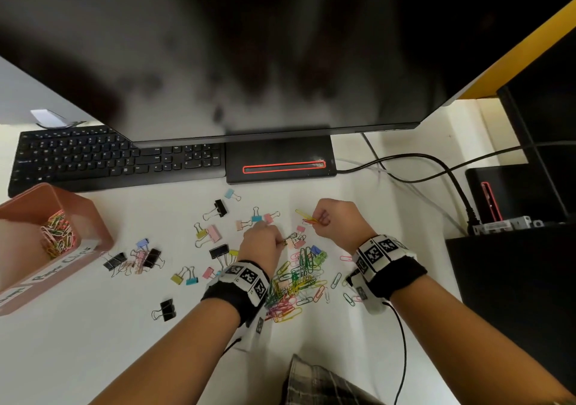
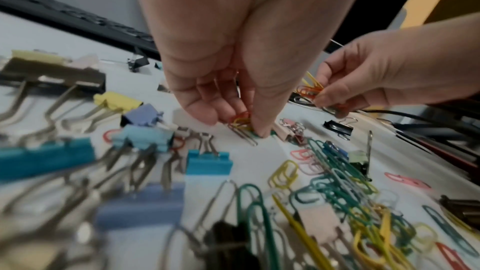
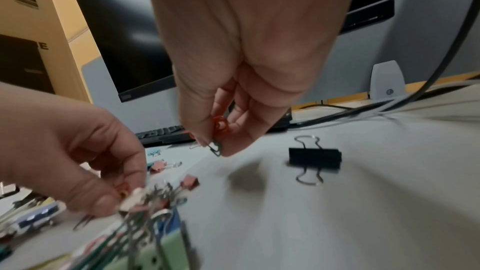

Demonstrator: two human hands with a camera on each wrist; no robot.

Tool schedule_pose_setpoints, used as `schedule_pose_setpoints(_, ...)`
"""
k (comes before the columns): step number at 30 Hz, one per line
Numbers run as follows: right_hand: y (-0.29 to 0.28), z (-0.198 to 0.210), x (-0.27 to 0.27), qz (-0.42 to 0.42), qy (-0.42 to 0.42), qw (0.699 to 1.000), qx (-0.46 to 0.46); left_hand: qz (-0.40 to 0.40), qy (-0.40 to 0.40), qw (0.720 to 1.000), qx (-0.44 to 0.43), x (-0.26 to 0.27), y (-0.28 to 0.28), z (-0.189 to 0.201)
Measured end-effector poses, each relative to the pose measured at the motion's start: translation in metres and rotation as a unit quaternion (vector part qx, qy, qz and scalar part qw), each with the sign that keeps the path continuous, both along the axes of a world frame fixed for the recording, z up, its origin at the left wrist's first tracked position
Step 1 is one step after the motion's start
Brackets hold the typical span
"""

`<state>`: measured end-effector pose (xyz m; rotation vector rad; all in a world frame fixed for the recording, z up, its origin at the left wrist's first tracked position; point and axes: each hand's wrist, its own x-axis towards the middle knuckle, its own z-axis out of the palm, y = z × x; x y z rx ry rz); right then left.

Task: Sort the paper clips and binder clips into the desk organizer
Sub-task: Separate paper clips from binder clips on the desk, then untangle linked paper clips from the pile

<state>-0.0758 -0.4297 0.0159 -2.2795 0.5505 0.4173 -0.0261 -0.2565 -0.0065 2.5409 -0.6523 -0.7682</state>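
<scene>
A heap of coloured paper clips (image 1: 296, 283) lies on the white desk between my wrists. Binder clips (image 1: 215, 233) in several colours are scattered to its left. My left hand (image 1: 265, 239) is down on the desk and pinches a small bunch of paper clips (image 2: 241, 124) between thumb and fingers. My right hand (image 1: 330, 221) is raised a little above the desk and pinches a few paper clips (image 1: 307, 217), yellow and orange. The pink desk organizer (image 1: 93, 217) stands at the far left, with paper clips (image 1: 57, 236) in one compartment.
A black keyboard (image 1: 93, 158) and the monitor base (image 1: 280, 158) run along the back. Cables (image 1: 436, 168) cross the desk at the right, beside black equipment (image 1: 514, 249). A lone black binder clip (image 3: 314, 158) lies right of my right hand.
</scene>
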Motion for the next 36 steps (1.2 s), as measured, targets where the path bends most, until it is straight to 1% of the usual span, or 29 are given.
schedule_pose_setpoints(5,0.001,0.014,0.002,-0.016,-0.046,0.999,0.006,-0.052,-0.022,0.998,-0.003,0.003,0.003,0.001)
schedule_pose_setpoints(7,0.005,0.017,0.0,-0.024,-0.056,0.998,0.01,-0.052,-0.013,0.998,-0.019,0.005,0.008,0.005)
schedule_pose_setpoints(9,0.01,0.018,-0.002,-0.03,-0.061,0.998,0.01,-0.028,0.014,0.999,-0.038,0.009,0.015,0.009)
schedule_pose_setpoints(12,0.023,0.022,-0.003,-0.028,-0.083,0.996,0.005,0.034,0.044,0.995,-0.083,0.014,0.037,0.023)
schedule_pose_setpoints(15,0.049,0.034,0.006,-0.013,-0.11,0.994,0.001,0.097,0.042,0.987,-0.122,0.022,0.078,0.049)
schedule_pose_setpoints(18,0.092,0.048,0.031,0.005,-0.133,0.99,0.049,0.17,0.008,0.975,-0.145,0.041,0.14,0.078)
schedule_pose_setpoints(21,0.153,0.063,0.07,0.053,-0.159,0.982,0.089,0.232,-0.05,0.963,-0.127,0.071,0.206,0.098)
schedule_pose_setpoints(24,0.226,0.075,0.116,0.102,-0.198,0.97,0.098,0.293,-0.086,0.945,-0.116,0.103,0.261,0.108)
schedule_pose_setpoints(26,0.274,0.076,0.144,0.113,-0.219,0.962,0.113,0.317,-0.097,0.938,-0.101,0.12,0.285,0.107)
schedule_pose_setpoints(28,0.314,0.072,0.168,0.116,-0.212,0.963,0.118,0.323,-0.094,0.94,-0.058,0.133,0.299,0.102)
schedule_pose_setpoints(29,0.33,0.07,0.176,0.119,-0.196,0.967,0.112,0.316,-0.088,0.944,-0.037,0.138,0.305,0.098)
schedule_pose_setpoints(31,0.351,0.069,0.186,0.137,-0.148,0.976,0.08,0.294,-0.073,0.953,-0.021,0.142,0.313,0.094)
schedule_pose_setpoints(33,0.356,0.07,0.182,0.142,-0.125,0.98,0.067,0.279,-0.068,0.957,-0.033,0.141,0.316,0.096)
schedule_pose_setpoints(36,0.334,0.075,0.153,0.129,-0.168,0.971,0.115,0.229,-0.074,0.966,-0.1,0.126,0.306,0.102)
